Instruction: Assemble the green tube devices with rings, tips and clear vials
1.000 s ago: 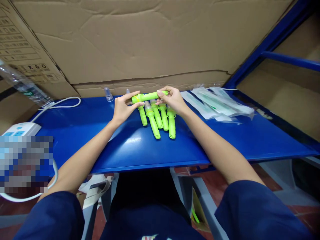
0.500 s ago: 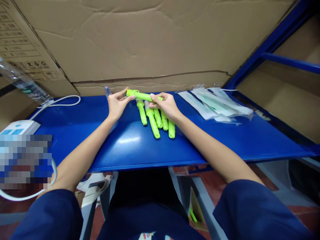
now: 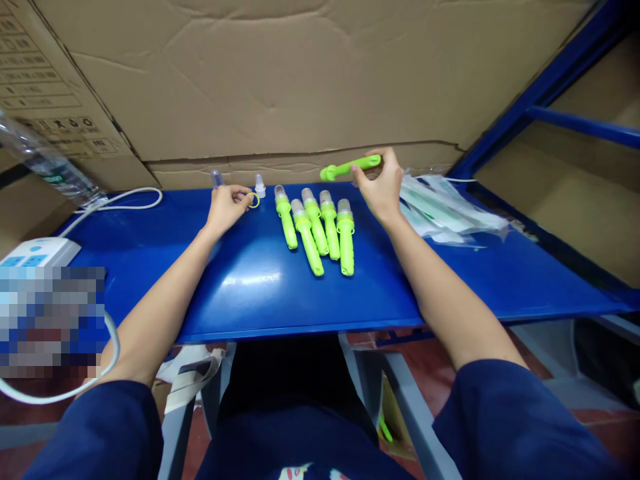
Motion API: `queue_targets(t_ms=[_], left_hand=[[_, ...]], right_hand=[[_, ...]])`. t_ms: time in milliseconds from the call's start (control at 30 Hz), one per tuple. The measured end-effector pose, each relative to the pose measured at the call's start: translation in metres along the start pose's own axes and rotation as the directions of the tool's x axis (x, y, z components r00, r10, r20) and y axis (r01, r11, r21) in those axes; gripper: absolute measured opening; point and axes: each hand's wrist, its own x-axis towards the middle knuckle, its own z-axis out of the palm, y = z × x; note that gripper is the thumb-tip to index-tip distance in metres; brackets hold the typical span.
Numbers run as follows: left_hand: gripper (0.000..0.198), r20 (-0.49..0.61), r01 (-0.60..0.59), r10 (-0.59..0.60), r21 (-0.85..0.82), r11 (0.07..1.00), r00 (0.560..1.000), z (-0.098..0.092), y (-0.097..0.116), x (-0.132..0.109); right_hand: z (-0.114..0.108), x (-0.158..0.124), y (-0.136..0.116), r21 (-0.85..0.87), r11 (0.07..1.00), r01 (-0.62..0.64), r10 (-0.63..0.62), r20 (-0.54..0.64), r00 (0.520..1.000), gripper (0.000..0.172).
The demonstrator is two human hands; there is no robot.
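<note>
My right hand [image 3: 381,186] is closed on a bright green plastic stick [image 3: 350,167], held level above the back of the blue shelf [image 3: 250,280]. My left hand [image 3: 226,205] rests on the shelf further left, fingers pinched on a small yellow ring [image 3: 254,200]. Between my hands lie several green sticks with clear caps [image 3: 314,227], side by side, caps pointing away from me. Two small clear caps [image 3: 259,185] stand near my left fingertips.
Flat clear sealed packets [image 3: 440,207] are piled at the right, just behind my right hand. A white power strip [image 3: 37,252] with cable and a plastic bottle [image 3: 45,167] sit at the left. Cardboard [image 3: 280,87] walls the back; a blue frame [image 3: 550,100] rises at right.
My hands have come apart. The right hand carried the green stick up and to the right; the left hand moved left to the shelf with the yellow ring. The row of sticks is now uncovered.
</note>
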Motion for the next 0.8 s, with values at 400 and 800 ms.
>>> queue_targets(t_ms=[400,800], left_hand=[[0.018,-0.024,-0.002,0.014,0.444,0.896,1.000,-0.003,-0.004,-0.006],[0.035,0.078,-0.059,0.016,0.594,0.802,0.997,-0.004,0.036,-0.018]], right_hand=[[-0.012,0.007,0.048,-0.374,0.920,-0.113,0.174,0.134,0.976,0.035],[-0.018,-0.011,-0.065,-0.828,0.560,-0.037,0.679,0.433,0.594,0.042]])
